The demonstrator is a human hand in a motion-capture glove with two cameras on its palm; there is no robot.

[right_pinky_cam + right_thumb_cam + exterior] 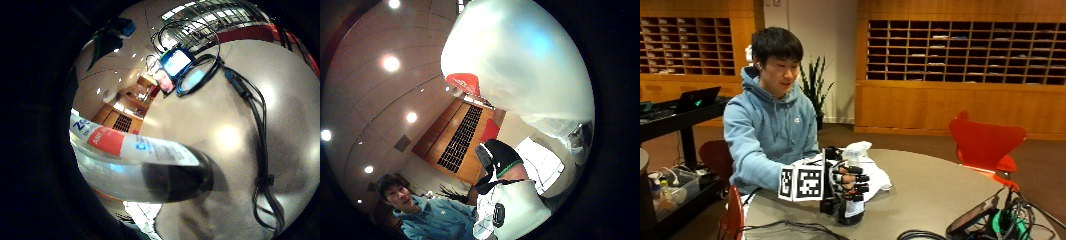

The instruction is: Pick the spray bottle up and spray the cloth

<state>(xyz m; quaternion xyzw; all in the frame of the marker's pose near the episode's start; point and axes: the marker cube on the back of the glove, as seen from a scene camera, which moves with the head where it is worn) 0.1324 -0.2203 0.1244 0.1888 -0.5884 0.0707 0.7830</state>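
Gloved right hand (843,182), fingers curled round the upright spray bottle (853,200), beside the white cloth (876,177) on the table (933,190).

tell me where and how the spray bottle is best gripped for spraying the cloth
Grip the spray bottle around its upright body just below the white spray head, coming from the side, as the gloved right hand does now with fingers wrapped round it. The body stands upright on the table, and that height probably leaves a finger near the trigger. The white cloth lies just behind it.
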